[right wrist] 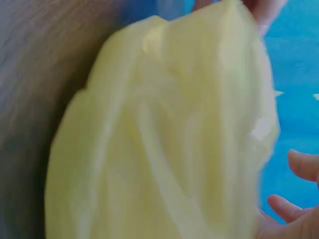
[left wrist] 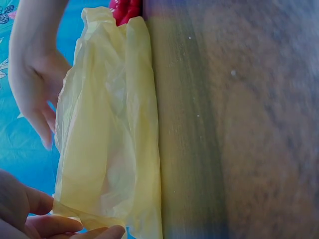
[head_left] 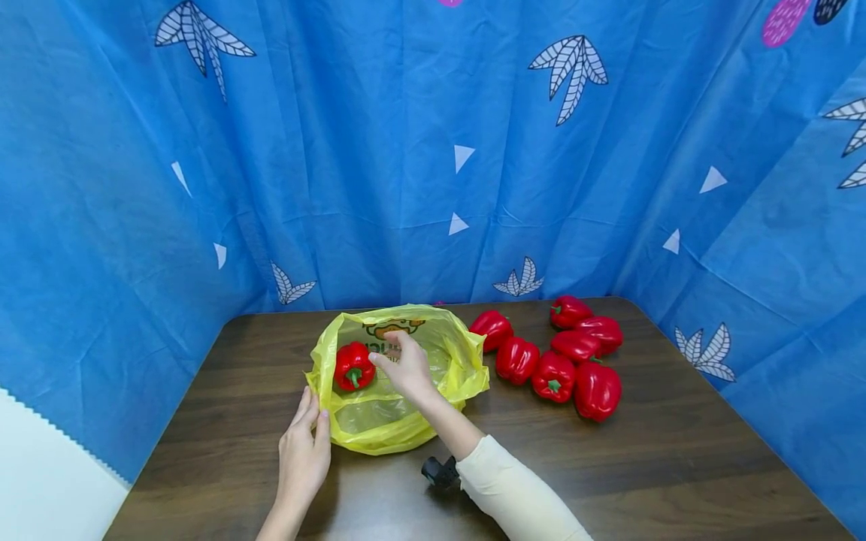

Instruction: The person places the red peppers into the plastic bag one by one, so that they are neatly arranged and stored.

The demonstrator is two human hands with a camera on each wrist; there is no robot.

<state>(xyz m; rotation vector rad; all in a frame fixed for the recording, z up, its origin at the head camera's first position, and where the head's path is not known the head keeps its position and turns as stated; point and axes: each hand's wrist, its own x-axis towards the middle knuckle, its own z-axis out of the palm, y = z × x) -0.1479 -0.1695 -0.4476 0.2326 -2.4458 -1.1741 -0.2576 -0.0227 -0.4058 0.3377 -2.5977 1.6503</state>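
Observation:
A yellow plastic bag [head_left: 399,439] stands on the table with its mouth spread wide. Inside, at its left, lies a red bell pepper [head_left: 352,361] with a green stem. My left hand [head_left: 304,451] holds the bag's left edge; in the left wrist view, the thin film passes between its fingers [left wrist: 40,201]. Over the bag's mouth is my right hand [head_left: 409,368], thumb and fingers apart and nothing between them, just right of that pepper. In the right wrist view its fingers [right wrist: 301,167] are parted beside the bag [right wrist: 164,139].
Several more red bell peppers [head_left: 553,376] lie in a group on the wooden table [head_left: 676,466], right of the bag. A small black object [head_left: 440,472] sits near the right forearm, partly hidden. Blue patterned curtain [head_left: 406,150] surrounds the table's back and sides.

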